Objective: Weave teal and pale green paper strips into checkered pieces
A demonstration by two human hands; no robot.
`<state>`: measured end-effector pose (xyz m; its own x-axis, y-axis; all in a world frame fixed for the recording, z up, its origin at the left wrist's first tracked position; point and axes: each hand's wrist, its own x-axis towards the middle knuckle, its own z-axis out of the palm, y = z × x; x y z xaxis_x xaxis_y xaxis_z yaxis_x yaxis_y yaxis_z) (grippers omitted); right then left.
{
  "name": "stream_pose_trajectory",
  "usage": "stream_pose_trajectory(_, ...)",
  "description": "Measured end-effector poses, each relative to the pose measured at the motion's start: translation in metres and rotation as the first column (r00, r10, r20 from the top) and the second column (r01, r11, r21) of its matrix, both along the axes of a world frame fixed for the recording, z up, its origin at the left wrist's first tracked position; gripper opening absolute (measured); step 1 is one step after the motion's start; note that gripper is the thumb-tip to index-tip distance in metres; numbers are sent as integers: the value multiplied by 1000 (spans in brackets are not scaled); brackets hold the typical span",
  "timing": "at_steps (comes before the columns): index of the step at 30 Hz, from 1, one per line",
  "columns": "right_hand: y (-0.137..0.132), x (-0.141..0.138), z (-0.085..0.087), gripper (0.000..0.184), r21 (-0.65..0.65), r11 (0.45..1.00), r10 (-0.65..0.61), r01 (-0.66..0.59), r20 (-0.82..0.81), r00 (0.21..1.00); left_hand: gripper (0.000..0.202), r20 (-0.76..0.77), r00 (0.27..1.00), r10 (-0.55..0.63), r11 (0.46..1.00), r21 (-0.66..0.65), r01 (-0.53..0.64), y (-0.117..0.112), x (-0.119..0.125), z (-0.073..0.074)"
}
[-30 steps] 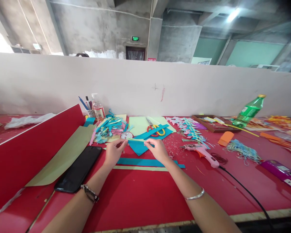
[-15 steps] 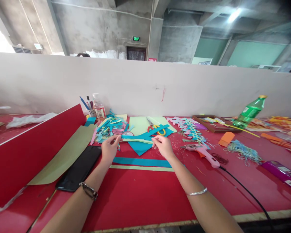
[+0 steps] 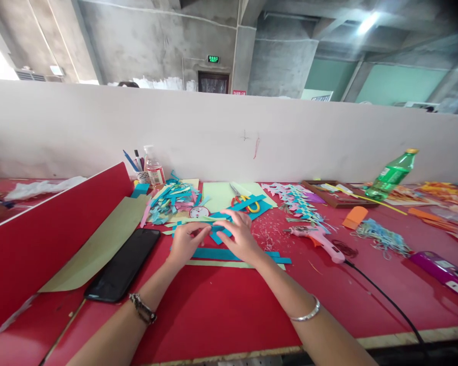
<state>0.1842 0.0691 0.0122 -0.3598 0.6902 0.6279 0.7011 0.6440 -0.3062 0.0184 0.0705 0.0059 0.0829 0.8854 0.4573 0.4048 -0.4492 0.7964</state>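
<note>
My left hand (image 3: 187, 241) is closed, thumb and forefinger pinched at a blue paper strip (image 3: 215, 230) in the gap between my hands. My right hand (image 3: 239, 238) reaches over the same paper from the other side, its fingers apart. A pale green strip (image 3: 198, 219) runs just beyond my fingertips. More blue strips (image 3: 232, 254) and a green strip (image 3: 217, 263) lie flat on the red table (image 3: 217, 310) below my hands. Behind are scissors (image 3: 254, 206) with red and yellow handles, on light green sheets (image 3: 217, 193). My hands partly hide the paper.
Cut paper scraps (image 3: 173, 201) are heaped at the back left, beside a clear bottle (image 3: 154, 170). A black phone (image 3: 124, 267) lies left, along a red divider (image 3: 61, 244). On the right are a pink glue gun (image 3: 318, 238) with its cord and a leaning green bottle (image 3: 393, 175).
My hands have come closer together. The green strip that was stretched between them now lies behind my fingers. My right hand has moved left and its fingers have spread.
</note>
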Motion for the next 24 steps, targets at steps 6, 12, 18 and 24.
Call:
stream_pose_trajectory(6,5,3,-5,22,-73,996,-50,42,-99,994,23,38,997,61,998,-3,-61,1,-5,5)
stream_pose_trajectory(12,16,13,-10,23,-131,987,-113,98,-110,988,24,80,985,154,988,-13,-153,6,-10,5)
stream_pose_trajectory(18,25,23,-15,28,-93,964,-254,250,-43,966,24,182,964,196,980,-62,-187,13,-16,3)
stream_pose_trajectory(24,28,31,-13,33,-169,961,-236,218,-95,967,25,168,964,208,978,-57,-202,14,-17,1)
